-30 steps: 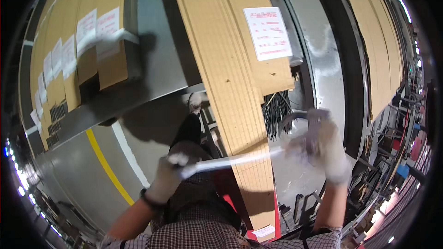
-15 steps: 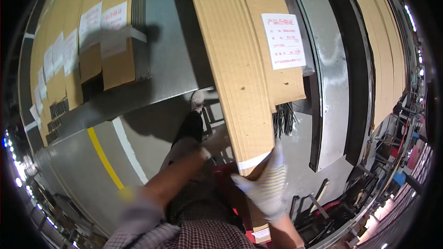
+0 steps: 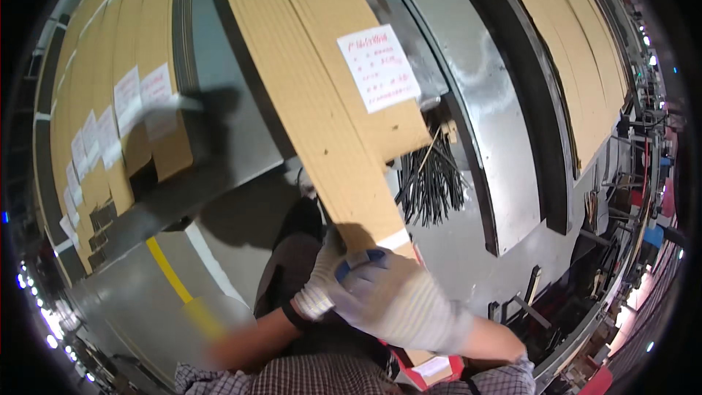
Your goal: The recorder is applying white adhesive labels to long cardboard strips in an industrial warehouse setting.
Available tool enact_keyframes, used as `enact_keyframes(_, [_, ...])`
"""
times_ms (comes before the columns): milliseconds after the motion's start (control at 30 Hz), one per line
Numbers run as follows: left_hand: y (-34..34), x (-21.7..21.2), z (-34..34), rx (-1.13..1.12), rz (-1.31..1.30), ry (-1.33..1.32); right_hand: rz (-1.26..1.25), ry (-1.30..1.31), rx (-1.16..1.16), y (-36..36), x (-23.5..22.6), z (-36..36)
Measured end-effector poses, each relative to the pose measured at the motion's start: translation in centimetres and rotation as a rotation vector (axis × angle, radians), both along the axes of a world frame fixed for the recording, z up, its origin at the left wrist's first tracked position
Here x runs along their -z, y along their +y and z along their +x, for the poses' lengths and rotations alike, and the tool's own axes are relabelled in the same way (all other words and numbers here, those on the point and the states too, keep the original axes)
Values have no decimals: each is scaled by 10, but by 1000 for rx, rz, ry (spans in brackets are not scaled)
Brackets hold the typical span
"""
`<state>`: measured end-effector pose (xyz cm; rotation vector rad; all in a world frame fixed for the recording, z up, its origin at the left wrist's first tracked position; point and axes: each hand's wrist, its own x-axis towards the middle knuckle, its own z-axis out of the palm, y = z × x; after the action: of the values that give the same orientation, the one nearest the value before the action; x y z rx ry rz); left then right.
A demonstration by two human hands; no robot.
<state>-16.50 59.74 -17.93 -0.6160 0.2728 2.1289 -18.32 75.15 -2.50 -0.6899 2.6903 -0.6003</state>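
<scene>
A long bundle of folded cardboard (image 3: pixel 322 132) slants toward me, with a white printed label (image 3: pixel 380 69) on its upper face and a white strip (image 3: pixel 393 240) around its near end. At that end both my hands meet, in pale striped knit gloves. My left hand (image 3: pixel 319 278) is against the cardboard's left edge; its fingers are largely hidden. My right hand (image 3: pixel 398 296) crosses over the near end, blurred, its fingers closed round a small blue object (image 3: pixel 358 262) that I cannot identify. Black strips or ties (image 3: pixel 435 186) hang in a bunch beside the bundle.
Several labelled cardboard stacks (image 3: pixel 124 124) stand on a grey metal table (image 3: pixel 234 164) at left. A long metal beam (image 3: pixel 504 161) and more cardboard (image 3: pixel 578 66) lie at right. Yellow floor tape (image 3: pixel 170 271) runs at lower left, and a frame with clutter (image 3: pixel 537 300) stands at lower right.
My left hand has come up and right to the cardboard's near end. My right hand has turned across it, and a blue object now shows in its fingers. The view has shifted right.
</scene>
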Motion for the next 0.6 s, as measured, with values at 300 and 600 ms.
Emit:
enact_keyframes(300, [-3, -21, -46, 459, -602, 839, 16, -256, 423, 105, 210, 20])
enact_keyframes(600, [-17, -46, -22, 379, -740, 844, 39, -852, 314, 53, 68, -39])
